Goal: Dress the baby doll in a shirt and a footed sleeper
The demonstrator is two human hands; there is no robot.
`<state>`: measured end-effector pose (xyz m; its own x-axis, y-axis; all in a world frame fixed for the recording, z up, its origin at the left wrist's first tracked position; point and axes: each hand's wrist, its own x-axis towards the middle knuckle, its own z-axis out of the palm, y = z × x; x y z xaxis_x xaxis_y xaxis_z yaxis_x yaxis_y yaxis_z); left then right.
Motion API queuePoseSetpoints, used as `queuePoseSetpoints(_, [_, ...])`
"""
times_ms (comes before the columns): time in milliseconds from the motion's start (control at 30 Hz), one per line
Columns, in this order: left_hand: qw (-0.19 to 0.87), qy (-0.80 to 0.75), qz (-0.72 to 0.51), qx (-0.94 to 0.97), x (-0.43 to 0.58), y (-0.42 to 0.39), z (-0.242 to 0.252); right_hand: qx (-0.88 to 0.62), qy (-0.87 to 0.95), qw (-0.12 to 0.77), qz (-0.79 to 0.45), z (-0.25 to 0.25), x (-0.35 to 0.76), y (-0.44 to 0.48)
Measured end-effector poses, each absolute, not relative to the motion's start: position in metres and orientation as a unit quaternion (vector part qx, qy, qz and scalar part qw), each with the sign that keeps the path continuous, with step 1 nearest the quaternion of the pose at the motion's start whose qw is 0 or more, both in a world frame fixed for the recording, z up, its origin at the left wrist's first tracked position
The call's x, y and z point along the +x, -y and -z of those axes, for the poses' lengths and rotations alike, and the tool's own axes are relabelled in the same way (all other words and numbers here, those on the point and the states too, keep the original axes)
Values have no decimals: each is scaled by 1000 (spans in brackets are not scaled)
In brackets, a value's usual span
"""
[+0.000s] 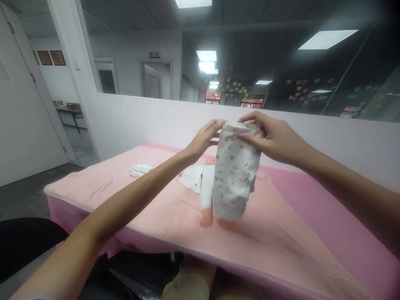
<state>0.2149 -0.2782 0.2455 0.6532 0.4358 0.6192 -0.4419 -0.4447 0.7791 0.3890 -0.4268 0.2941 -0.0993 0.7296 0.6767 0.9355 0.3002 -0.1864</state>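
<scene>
Left hand (204, 139), right hand (275, 139) pinching patterned baby trousers (234, 179) by waistband; print unreadable

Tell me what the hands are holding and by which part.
The left hand and the right hand pinch the patterned baby garment by its top edge, one at each side; the rest hangs down.

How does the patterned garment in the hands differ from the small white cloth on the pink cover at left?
The patterned garment hangs upright, held at its top edge by the left hand and right hand; the small white cloth lies low on the pink cover, untouched. The garment looks larger than the cloth. The garment shows small coloured prints; any print on the cloth is too small to tell. Both are pale fabric.
</scene>
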Motion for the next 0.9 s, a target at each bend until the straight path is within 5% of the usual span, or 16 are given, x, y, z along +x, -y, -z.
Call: queuePoseSetpoints(900, [517, -3, -426, 743, 217, 298, -232, -555, 750, 315, 174, -277, 394, 433])
